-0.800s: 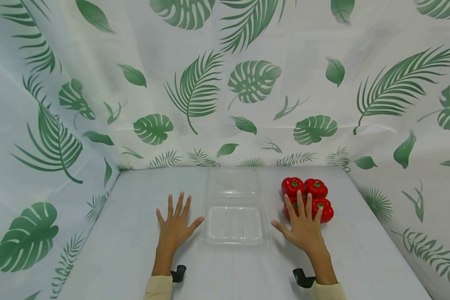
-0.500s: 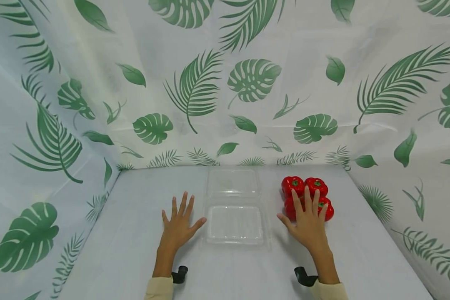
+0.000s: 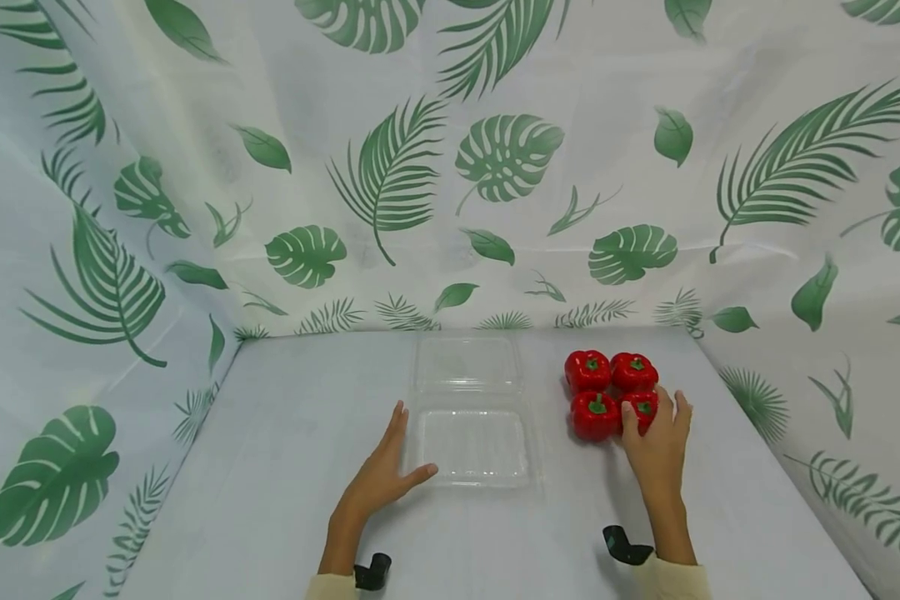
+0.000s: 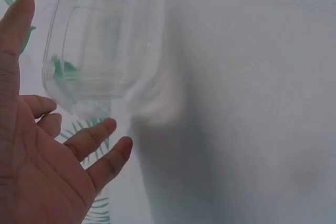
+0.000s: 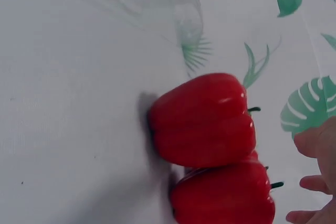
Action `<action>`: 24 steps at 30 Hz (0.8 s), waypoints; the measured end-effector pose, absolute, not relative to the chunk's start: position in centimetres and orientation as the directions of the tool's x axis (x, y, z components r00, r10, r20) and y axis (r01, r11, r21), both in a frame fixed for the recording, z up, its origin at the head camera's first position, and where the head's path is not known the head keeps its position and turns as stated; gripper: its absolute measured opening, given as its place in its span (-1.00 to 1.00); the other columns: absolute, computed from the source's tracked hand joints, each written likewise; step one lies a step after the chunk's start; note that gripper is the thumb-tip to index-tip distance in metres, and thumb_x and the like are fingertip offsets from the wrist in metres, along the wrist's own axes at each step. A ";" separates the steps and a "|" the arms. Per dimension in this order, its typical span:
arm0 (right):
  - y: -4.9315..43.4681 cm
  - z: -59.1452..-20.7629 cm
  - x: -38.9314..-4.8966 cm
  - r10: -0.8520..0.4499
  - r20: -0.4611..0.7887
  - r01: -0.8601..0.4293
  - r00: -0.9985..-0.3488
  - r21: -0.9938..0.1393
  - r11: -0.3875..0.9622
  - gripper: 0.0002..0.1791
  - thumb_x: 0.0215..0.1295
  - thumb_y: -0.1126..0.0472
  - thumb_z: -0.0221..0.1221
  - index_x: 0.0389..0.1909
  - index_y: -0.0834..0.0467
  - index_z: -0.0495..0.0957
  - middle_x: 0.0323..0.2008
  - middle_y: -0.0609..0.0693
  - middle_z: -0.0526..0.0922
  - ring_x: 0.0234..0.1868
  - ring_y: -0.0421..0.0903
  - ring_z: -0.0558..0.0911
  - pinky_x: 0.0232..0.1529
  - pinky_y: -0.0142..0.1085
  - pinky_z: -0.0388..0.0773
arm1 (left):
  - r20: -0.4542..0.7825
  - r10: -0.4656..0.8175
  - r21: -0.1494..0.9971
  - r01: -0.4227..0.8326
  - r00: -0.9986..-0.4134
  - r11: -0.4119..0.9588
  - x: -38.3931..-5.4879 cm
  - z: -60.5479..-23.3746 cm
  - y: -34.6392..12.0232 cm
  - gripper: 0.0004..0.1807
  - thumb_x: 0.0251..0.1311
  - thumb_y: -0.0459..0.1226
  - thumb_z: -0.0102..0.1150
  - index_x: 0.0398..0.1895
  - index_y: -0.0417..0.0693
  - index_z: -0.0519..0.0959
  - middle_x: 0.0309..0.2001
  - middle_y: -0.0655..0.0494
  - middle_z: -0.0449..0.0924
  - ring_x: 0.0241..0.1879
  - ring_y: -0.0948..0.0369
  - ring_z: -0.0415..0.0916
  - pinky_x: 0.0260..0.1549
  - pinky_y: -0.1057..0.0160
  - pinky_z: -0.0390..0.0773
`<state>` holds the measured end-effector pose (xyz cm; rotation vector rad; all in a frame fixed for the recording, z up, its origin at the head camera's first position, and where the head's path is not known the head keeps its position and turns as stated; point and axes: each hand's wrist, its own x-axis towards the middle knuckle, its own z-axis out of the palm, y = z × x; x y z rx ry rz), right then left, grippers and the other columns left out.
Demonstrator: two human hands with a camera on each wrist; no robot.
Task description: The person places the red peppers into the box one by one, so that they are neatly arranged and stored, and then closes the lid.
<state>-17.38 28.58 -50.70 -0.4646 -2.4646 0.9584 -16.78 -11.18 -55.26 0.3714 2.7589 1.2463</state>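
A thin, see-through plastic box [image 3: 471,408] with rounded corners and a ridged bottom lies unfolded on the smooth white tabletop [image 3: 285,442], the left hand [image 3: 381,477] released beside its left edge, thumb splayed. To the box's right stand four plump, glossy red peppers [image 3: 606,418], lobed and green-stemmed; the right hand [image 3: 654,448], also released, hangs with parted fingers at the front one farthest from the box, though whether it touches I cannot tell.
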 end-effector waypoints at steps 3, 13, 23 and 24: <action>29.2 -51.1 -17.4 0.480 0.227 0.164 -0.848 -0.748 0.643 -0.27 0.39 0.17 0.09 0.44 0.38 0.06 0.46 0.40 -0.02 0.50 0.33 0.01 0.24 0.39 0.21 | 0.033 0.252 0.762 0.188 -0.967 0.619 -16.5 -55.7 -10.8 0.24 0.02 0.19 0.35 0.59 0.07 -0.23 0.60 0.21 -0.37 0.56 0.02 -0.18 0.41 -0.23 0.15; 30.5 -53.4 -17.8 0.492 0.208 0.163 -0.845 -0.777 0.608 -0.23 0.36 0.20 0.15 0.47 0.34 0.03 0.35 0.42 0.18 0.39 0.34 0.19 0.24 0.35 0.32 | 0.053 0.245 0.792 0.190 -0.968 0.580 -15.9 -56.4 -10.0 0.32 -0.11 0.15 0.46 0.58 -0.04 -0.18 0.60 0.18 -0.39 0.56 0.00 -0.17 0.40 -0.23 0.18; 30.4 -53.9 -17.8 0.510 0.252 0.131 -0.823 -0.788 0.601 -0.21 0.30 0.17 0.23 0.44 0.32 0.09 0.30 0.39 0.30 0.33 0.32 0.28 0.24 0.35 0.33 | 0.060 0.220 0.805 0.177 -0.974 0.566 -15.9 -56.6 -9.7 0.30 -0.11 0.15 0.46 0.57 -0.08 -0.13 0.60 0.10 -0.32 0.54 -0.04 -0.10 0.38 -0.22 0.21; 30.4 -53.9 -17.8 0.516 0.249 0.135 -0.820 -0.791 0.596 -0.20 0.29 0.16 0.24 0.44 0.32 0.09 0.30 0.39 0.30 0.33 0.32 0.28 0.24 0.35 0.33 | 0.062 0.219 0.803 0.179 -0.974 0.568 -15.9 -56.7 -9.7 0.30 -0.11 0.16 0.46 0.57 -0.10 -0.13 0.60 0.07 -0.32 0.54 -0.06 -0.08 0.37 -0.23 0.22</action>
